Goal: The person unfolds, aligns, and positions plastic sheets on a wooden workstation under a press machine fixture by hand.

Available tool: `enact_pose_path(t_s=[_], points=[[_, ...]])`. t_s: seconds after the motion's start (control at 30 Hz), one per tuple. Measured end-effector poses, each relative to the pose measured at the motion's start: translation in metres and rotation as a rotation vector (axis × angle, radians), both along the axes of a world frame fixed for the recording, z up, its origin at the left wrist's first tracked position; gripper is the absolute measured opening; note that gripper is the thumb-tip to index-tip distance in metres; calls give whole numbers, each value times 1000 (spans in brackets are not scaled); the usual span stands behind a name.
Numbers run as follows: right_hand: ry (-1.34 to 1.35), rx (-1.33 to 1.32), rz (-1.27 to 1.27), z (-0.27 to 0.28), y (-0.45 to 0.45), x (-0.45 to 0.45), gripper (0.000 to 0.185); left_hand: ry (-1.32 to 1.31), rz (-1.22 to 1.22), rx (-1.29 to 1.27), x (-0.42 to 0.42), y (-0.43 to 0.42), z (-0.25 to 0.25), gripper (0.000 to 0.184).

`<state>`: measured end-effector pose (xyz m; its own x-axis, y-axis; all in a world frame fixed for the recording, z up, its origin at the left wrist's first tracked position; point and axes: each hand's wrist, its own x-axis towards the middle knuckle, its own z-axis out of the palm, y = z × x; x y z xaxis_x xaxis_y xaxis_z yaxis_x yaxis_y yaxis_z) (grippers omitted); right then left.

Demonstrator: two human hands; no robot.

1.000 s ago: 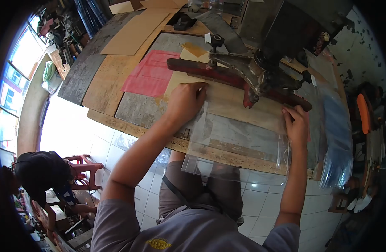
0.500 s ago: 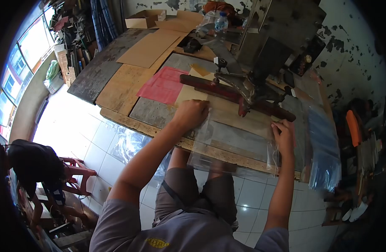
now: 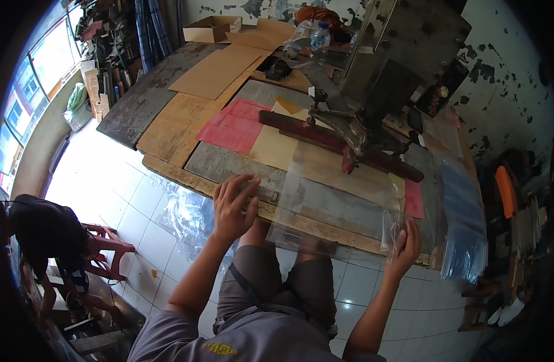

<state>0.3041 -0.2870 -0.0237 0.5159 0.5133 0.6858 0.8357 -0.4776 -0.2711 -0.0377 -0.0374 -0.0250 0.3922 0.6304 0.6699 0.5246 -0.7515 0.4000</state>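
A clear plastic sheet (image 3: 334,208) lies under the red bar (image 3: 325,137) of the press and hangs over the table's front edge. My left hand (image 3: 233,205) is in the air at that edge, left of the sheet, fingers apart and holding nothing. At the sheet's right front corner is my right hand (image 3: 405,246), its fingers bent by the plastic; whether they grip it is unclear. Beige paper (image 3: 274,146) and a pink sheet (image 3: 233,125) lie beneath and left of the bar.
A stack of bluish plastic sheets (image 3: 464,223) hangs off the table's right side. Flat cardboard (image 3: 216,73) and an open box (image 3: 212,29) lie at the back left. Another person (image 3: 44,235) is low at the left near a red stool (image 3: 108,250). Loose plastic (image 3: 189,217) is on the floor.
My left hand has left the sheet beside the bar and moved toward me, its fingers opening. My right hand has slid down the sheet's right side to its front corner.
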Motion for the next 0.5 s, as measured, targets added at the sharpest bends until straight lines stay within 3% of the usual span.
enact_pose_path(t_s=[0.13, 0.27, 0.5], points=[[32, 207, -86, -27, -1, -22, 47, -5, 85, 70, -16, -23, -77, 45], [-208, 293, -50, -77, 0, -16, 68, -101, 125, 116, -8, -22, -119, 54], [-230, 336, -39, -91, 0, -9, 77, -232, 194, 359, 14, 7, -156, 74]])
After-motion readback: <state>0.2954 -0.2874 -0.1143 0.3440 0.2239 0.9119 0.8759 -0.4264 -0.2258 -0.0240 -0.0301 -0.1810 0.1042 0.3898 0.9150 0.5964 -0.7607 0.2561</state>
